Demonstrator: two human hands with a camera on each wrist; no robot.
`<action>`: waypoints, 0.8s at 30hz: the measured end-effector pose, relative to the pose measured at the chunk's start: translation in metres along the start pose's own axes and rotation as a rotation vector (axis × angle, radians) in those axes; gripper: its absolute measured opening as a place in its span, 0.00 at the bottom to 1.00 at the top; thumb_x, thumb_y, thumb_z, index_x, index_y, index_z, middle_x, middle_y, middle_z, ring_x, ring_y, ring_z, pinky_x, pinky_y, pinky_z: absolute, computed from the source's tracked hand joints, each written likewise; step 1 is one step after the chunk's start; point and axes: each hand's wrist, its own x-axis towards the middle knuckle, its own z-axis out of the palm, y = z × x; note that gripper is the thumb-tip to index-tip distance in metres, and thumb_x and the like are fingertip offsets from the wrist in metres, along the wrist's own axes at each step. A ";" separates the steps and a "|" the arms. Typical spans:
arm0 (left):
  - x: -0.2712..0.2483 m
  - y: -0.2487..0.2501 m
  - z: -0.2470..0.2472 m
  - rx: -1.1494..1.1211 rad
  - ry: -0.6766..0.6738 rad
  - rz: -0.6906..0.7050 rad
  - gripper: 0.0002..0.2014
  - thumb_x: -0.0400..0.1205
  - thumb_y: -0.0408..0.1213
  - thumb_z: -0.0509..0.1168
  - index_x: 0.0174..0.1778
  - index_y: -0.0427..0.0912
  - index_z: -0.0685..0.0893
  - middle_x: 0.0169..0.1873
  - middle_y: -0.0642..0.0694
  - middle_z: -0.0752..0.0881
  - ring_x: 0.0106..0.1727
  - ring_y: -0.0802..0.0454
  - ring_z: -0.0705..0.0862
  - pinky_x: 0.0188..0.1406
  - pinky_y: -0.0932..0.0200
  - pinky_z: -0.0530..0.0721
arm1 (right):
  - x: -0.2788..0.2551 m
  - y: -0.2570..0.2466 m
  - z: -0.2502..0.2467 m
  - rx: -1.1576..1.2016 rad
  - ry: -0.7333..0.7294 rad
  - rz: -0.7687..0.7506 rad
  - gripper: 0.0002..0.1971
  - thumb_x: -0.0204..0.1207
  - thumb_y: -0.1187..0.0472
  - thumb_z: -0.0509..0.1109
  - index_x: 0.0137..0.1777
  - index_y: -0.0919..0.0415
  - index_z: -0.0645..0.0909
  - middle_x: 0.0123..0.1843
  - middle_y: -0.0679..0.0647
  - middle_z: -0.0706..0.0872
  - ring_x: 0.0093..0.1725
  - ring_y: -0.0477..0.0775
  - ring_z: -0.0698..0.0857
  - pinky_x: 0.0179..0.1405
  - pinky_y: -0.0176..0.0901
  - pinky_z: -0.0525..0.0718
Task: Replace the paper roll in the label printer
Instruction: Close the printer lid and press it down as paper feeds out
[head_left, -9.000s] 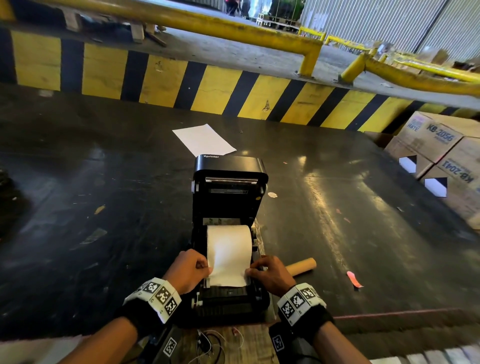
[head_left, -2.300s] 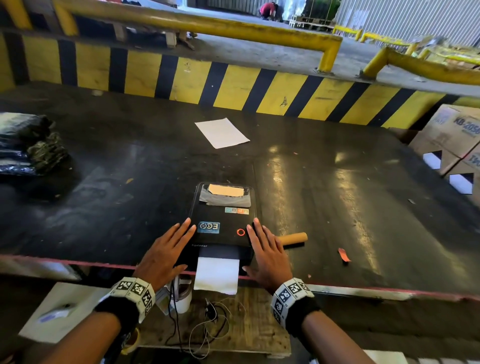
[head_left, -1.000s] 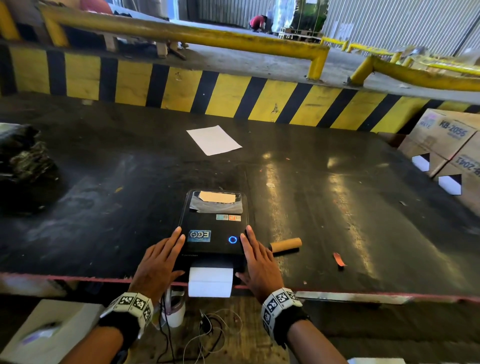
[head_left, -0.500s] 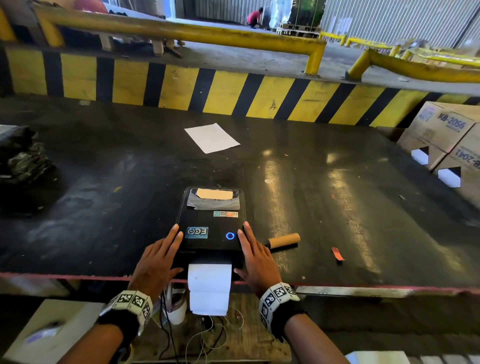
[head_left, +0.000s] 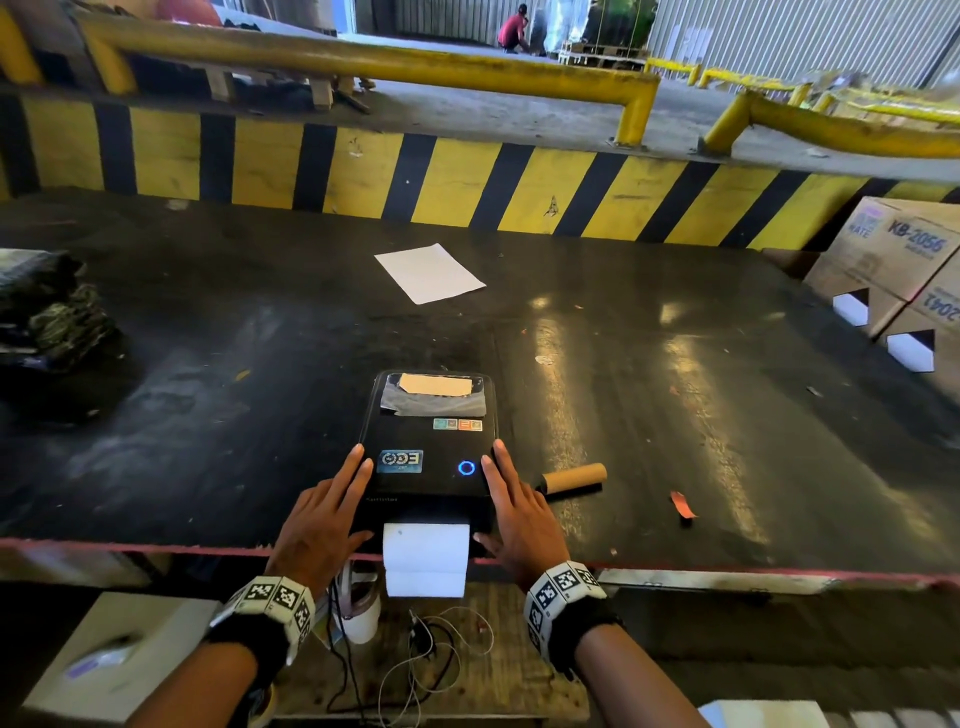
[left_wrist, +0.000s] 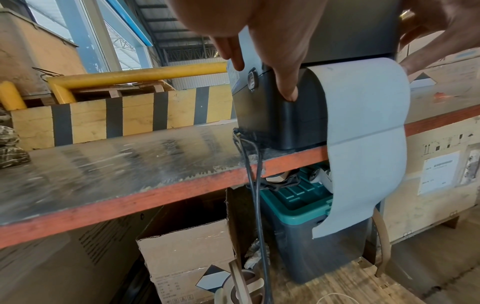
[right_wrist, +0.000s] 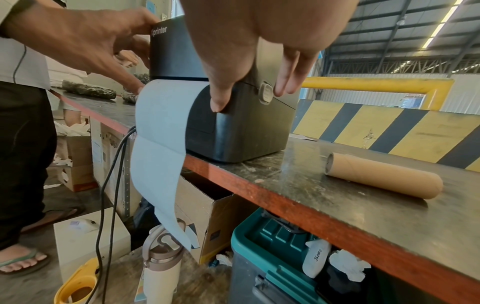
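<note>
The black label printer sits with its lid closed at the near edge of the dark table, a blue ring lit on top. White label paper hangs from its front slot over the table edge; the strip shows a fold line, and it curls at its end. My left hand lies flat against the printer's left side, fingers straight. My right hand lies flat against the right side. An empty cardboard core lies on the table to the right of the printer.
A white sheet lies farther back on the table. Dark bundles sit at far left, cartons at far right. Under the table are a green-lidded bin, a bottle, cables and boxes. A yellow-black barrier backs the table.
The printer lid, open nine seconds ago, is closed. The ring light went from red to blue, and the paper has fed farther out of the slot. Both hands stay at the printer's sides.
</note>
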 end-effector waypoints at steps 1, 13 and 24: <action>0.000 0.001 0.000 0.005 0.001 0.000 0.55 0.51 0.41 0.86 0.73 0.37 0.65 0.72 0.34 0.74 0.56 0.40 0.87 0.50 0.47 0.87 | 0.000 0.000 0.000 -0.002 -0.001 0.000 0.48 0.75 0.57 0.72 0.82 0.52 0.38 0.78 0.46 0.25 0.83 0.58 0.54 0.80 0.53 0.60; -0.001 0.002 -0.001 0.005 0.009 -0.001 0.55 0.52 0.40 0.86 0.73 0.37 0.65 0.73 0.34 0.73 0.54 0.41 0.87 0.48 0.47 0.88 | 0.000 0.000 0.003 -0.005 0.009 0.014 0.49 0.74 0.58 0.73 0.81 0.52 0.38 0.79 0.46 0.25 0.81 0.60 0.59 0.77 0.55 0.64; -0.001 0.003 -0.001 -0.014 0.024 0.004 0.55 0.52 0.38 0.86 0.73 0.37 0.64 0.74 0.34 0.72 0.53 0.41 0.87 0.48 0.46 0.88 | -0.001 -0.001 0.003 0.002 0.005 0.015 0.50 0.74 0.59 0.73 0.81 0.53 0.37 0.78 0.46 0.25 0.81 0.60 0.61 0.77 0.55 0.65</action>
